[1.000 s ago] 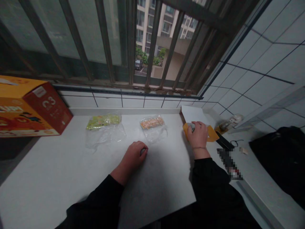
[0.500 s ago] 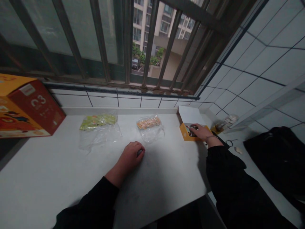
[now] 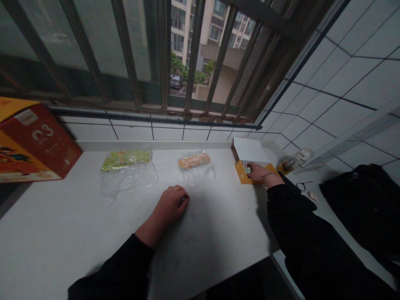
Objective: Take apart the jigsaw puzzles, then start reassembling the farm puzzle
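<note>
My left hand rests on the white counter, fingers curled round a small dark grey object that mostly hides under them. Over at the right, my right hand reaches into a yellow box whose white lid stands raised. Printed pieces show inside, by the fingers; the fingertips are hidden there, so their grip is unclear. Between the hands, further back, lies a clear plastic bag with an orange patterned pack. To its left is a larger clear bag with a yellow-green pack.
A large red and orange carton stands at the left. On the right are a clear container with a yellow base, a thin black loop, a small pale piece and a black cloth item. A barred window rises behind.
My right hand has shifted slightly left inside the yellow box, covering more of the printed pieces. My left hand stays in place, and the view has moved slightly.
</note>
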Motion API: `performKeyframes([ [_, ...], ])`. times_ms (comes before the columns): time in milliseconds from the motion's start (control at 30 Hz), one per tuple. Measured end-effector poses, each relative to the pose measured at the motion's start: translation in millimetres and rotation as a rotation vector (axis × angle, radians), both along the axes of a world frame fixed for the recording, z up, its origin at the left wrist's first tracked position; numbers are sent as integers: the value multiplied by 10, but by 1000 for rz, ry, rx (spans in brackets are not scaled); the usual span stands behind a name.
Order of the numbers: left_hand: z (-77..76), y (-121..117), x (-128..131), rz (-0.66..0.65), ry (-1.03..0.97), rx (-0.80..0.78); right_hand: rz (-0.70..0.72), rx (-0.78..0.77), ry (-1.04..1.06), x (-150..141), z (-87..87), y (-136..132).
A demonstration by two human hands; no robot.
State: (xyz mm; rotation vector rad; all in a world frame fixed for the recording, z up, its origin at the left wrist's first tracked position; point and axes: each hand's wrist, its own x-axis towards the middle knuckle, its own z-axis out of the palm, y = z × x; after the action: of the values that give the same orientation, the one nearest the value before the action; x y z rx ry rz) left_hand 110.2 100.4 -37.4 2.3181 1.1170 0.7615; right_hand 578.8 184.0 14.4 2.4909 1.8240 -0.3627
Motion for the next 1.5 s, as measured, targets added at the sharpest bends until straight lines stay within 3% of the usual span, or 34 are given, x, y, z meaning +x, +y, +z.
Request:
performKeyframes([
  [200, -50, 21, -2, -10, -5, 1, -51, 10, -12, -17, -81, 169],
  [367, -34, 12, -9, -6, -5, -1, -76, 120, 47, 33, -70, 109],
  [600, -52, 10, -10, 8, -30, 17, -139, 317, 151, 196, 161, -184],
  [700, -106, 41, -64, 56, -2, 51, -180, 534, 285, 143, 306, -321],
  [767, -157, 83, -109, 118, 26, 75, -167, 693, 474, -43, 379, -407],
  [867, -208, 189, -112, 192, 31, 102, -120, 741, 761, -574, 397, -512],
  [967, -182, 351, 45, 250, 33, 108, -20, 672, 1211, -1246, 291, -594],
  [1033, -132, 486, 242, 294, 57, 59, 47, 592, 1381, -1627, 183, -657],
  [1133, -76, 691, 601, 300, 55, 31, 148, 531, 1443, -1949, 42, -781],
  [1300, -87, 876, 984, 155, -42, 53, 166, 537, 1390, -2000, -38, -948],
  [1400, -123, 876, 827, 183, -124, 72, 82, 538, 1358, -2075, -106, -930],
  [1500, -163, 876, 314, 302, -160, 91, 9, 520, 1447, -2341, -264, -809],
])
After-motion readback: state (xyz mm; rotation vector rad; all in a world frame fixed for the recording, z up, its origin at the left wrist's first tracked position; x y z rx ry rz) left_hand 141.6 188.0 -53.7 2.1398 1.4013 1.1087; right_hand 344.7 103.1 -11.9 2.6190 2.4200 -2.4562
